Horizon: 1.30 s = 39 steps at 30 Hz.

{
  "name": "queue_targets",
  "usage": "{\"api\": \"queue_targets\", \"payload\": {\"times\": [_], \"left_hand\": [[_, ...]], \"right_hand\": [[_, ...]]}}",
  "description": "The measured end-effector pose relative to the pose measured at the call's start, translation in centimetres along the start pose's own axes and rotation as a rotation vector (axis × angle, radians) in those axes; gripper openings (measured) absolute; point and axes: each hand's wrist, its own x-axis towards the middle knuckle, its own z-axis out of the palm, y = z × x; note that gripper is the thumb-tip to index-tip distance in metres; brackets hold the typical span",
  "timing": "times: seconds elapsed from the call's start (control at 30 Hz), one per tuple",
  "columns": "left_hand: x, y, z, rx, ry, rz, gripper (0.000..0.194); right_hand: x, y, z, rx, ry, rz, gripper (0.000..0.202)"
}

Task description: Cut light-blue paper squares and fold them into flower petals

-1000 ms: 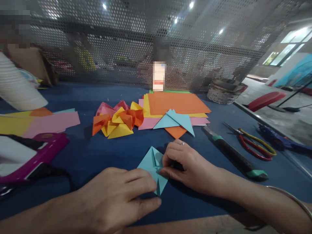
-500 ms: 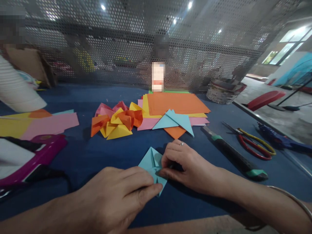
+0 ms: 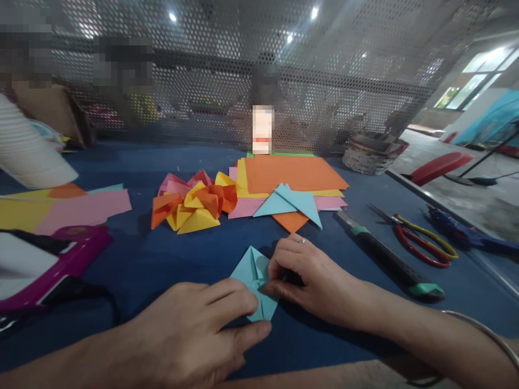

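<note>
At the far left, one leaning stack of white cups [image 3: 34,148] stood behind a spread of coloured sheets [image 3: 85,208], at least four by their colours: yellow, orange, pink and blue. Nearer, one magenta-and-white appliance [image 3: 83,246] lay cut off by the view's edge. The left hand [image 3: 211,319] came next, its fingertips pressing on the lower left side of one light blue folded square [image 3: 246,267] while the thumb stood apart from them, near the lower corner. Beyond that hand sat a cluster of folded paper [image 3: 194,205] in pink, orange and yellow, its pieces too overlapped to count. The folded square lay flat on the blue table [image 3: 170,259] between both hands, set as a diamond: one corner pointed away from the person, and that diagonal leaned slightly left at its far end. Behind it, light blue folded triangles [image 3: 286,200], one piece or two I could not tell, rested against one stack of coloured paper [image 3: 295,173], orange on top. The right hand [image 3: 306,267] had thumb and forefinger pinched together on the square's right side. Further right lay one utility knife [image 3: 391,259], one pair of red-and-yellow-handled pliers [image 3: 425,240] and one blue tool [image 3: 462,229].
</note>
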Motion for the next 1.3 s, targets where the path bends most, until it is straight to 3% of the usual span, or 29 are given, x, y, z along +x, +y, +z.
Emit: {"api": "queue_targets", "payload": {"times": [1.0, 1.2, 1.3], "left_hand": [[0.1, -0.1, 0.9, 0.092, 0.123, -0.008, 0.031], [-0.1, -0.4, 1.7, 0.070, 0.250, 0.051, 0.034], [-0.2, -0.4, 1.6, 0.047, 0.251, 0.056, 0.034]], "right_hand": [[0.0, -0.2, 0.7, -0.048, 0.028, 0.079, 0.012], [-0.1, -0.1, 0.6, -0.030, 0.027, 0.077, 0.013], [-0.1, -0.1, 0.6, -0.030, 0.029, 0.066, 0.012]]}}
